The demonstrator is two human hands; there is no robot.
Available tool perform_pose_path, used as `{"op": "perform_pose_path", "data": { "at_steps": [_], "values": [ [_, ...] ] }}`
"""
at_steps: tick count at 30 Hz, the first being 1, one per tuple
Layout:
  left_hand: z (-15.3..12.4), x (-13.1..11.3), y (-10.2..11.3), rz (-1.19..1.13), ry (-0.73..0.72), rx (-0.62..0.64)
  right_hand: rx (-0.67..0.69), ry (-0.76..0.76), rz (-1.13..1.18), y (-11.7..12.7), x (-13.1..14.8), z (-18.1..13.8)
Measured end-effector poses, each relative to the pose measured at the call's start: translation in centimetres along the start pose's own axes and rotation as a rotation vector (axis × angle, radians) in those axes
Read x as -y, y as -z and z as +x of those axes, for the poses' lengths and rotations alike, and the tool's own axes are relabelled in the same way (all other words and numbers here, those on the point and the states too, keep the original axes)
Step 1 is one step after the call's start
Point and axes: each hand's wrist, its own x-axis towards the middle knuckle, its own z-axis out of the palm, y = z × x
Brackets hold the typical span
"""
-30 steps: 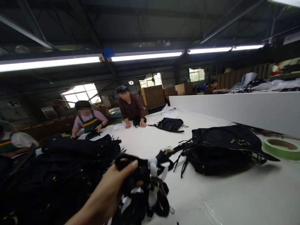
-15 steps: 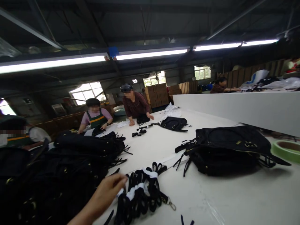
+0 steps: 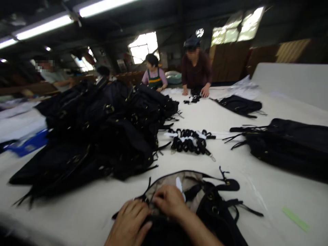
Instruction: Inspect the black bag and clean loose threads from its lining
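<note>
A black bag (image 3: 212,208) with a tan lining (image 3: 179,184) lies open on the white table (image 3: 77,208) right in front of me. My left hand (image 3: 129,223) rests on its near edge with the fingers curled onto the black fabric. My right hand (image 3: 170,201) pinches the lining at the bag's opening, beside a small white tag (image 3: 179,184). A bundle of rolled black straps with white bands (image 3: 189,140) lies farther out on the table, apart from both hands.
A big heap of black bags (image 3: 102,126) fills the left. Another black bag (image 3: 287,143) lies at the right and one more (image 3: 238,104) at the back. Three people work at the far end and left side. A blue tray (image 3: 25,143) sits at the left.
My view has dropped from the room to the table. My left hand let go of the strap bundle, which now lies farther out. Both hands are now on the open bag.
</note>
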Motion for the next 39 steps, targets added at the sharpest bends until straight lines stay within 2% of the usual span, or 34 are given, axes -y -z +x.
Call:
{"op": "perform_pose_path", "data": {
  "at_steps": [2,4,8,12,17,23,26,29,39],
  "values": [
    [-2.4,-1.0,-0.4,-0.009,0.086,0.020,-0.021,0.039,-0.043,-0.7,-0.4,0.0],
    [-3.2,-1.4,-0.9,-0.087,0.183,-0.013,-0.017,0.071,-0.041,-1.1,-0.5,-0.2],
    [-3.0,-0.8,-1.8,-0.182,0.283,-0.063,-0.001,0.097,-0.052,-1.3,0.0,-1.2],
    [-1.8,-0.3,-1.1,-0.175,0.315,0.001,-0.008,0.108,-0.055,-1.6,0.3,-2.1],
    [0.1,-0.5,0.7,-0.084,0.253,0.167,-0.028,0.080,-0.044,-1.7,0.0,-2.5],
    [2.5,-0.4,2.4,0.109,0.173,0.296,-0.014,0.082,-0.011,-1.7,0.2,-2.5],
    [3.6,-0.1,3.1,0.109,0.118,0.342,-0.026,0.098,0.011,-1.8,0.1,-2.4],
    [4.1,0.3,3.3,0.045,0.126,0.394,-0.036,0.106,0.026,-1.8,0.0,-2.5],
    [3.6,0.7,2.7,-0.005,0.150,0.399,-0.059,0.094,0.068,-1.9,0.1,-2.6]
  ]
}}
